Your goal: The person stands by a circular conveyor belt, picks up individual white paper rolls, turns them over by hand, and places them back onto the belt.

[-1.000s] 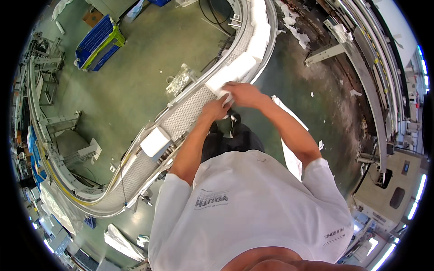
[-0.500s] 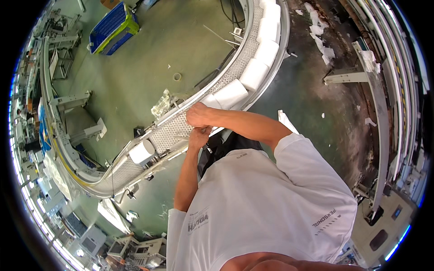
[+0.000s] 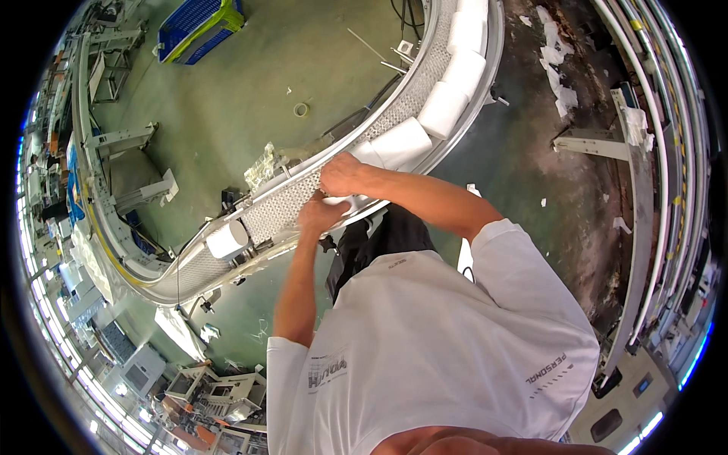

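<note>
Both my hands are close together over the conveyor belt, which has a grey studded surface. My right hand is closed, its fingers curled down and what they hold, if anything, hidden. Right beside it, the nearest white roll lies partly behind my right forearm. My left hand is just below the right one at the belt's near side, thumb stretched out and the other fingertips hard to see. Something white shows between the two hands, but I cannot make out what it is.
More white rolls line the belt's outer side up the curve. A single white roll sits further left on the belt. Crumpled clear plastic hangs by the far rail. A blue crate and a tape ring are on the floor.
My left hand has moved up and left from the belt's near edge, its thumb now stretched out. My right hand remains closed beside the nearest roll. The whole view has shifted slightly.
</note>
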Action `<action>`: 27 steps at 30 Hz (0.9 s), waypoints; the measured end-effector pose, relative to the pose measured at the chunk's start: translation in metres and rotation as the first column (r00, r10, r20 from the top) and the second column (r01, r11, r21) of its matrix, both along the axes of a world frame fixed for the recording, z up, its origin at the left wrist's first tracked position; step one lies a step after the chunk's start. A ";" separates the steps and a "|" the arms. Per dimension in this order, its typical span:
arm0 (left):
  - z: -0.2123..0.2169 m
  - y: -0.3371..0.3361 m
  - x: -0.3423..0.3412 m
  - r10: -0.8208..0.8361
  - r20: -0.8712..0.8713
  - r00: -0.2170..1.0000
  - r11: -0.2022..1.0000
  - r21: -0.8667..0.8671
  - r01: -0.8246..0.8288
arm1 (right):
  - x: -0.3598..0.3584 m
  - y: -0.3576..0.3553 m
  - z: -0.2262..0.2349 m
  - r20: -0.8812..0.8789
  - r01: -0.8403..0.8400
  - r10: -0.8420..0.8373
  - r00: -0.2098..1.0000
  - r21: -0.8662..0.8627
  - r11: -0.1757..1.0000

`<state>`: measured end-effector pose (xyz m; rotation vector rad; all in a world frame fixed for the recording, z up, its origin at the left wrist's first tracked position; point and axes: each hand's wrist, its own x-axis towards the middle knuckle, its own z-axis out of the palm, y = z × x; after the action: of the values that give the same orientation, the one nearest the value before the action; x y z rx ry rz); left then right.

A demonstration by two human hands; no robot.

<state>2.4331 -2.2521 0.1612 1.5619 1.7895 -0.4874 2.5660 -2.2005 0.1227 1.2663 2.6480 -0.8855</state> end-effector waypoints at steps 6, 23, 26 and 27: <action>0.068 -0.015 -0.124 0.204 0.098 0.974 0.948 0.231 -0.221 | 0.009 -0.012 0.013 -0.099 -0.140 0.144 0.985 0.038 0.989; 0.059 -0.214 -0.204 0.425 0.802 -0.420 -0.035 -0.449 -0.893 | 0.039 -0.024 0.096 -0.561 0.139 -0.276 0.781 -0.273 0.952; 0.054 -0.212 -0.208 0.310 0.751 -0.584 -0.014 -0.610 -0.792 | 0.018 -0.036 0.141 -0.678 0.158 -0.386 0.626 -0.374 0.914; 0.053 -0.210 -0.208 0.270 0.728 -0.630 0.004 -0.655 -0.756 | 0.008 -0.039 0.152 -0.702 0.148 -0.380 0.602 -0.370 0.917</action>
<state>2.2251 -2.4621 0.2138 -0.1291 1.1786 1.5778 2.5737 -2.2399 0.2750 1.4643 2.7013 -2.2069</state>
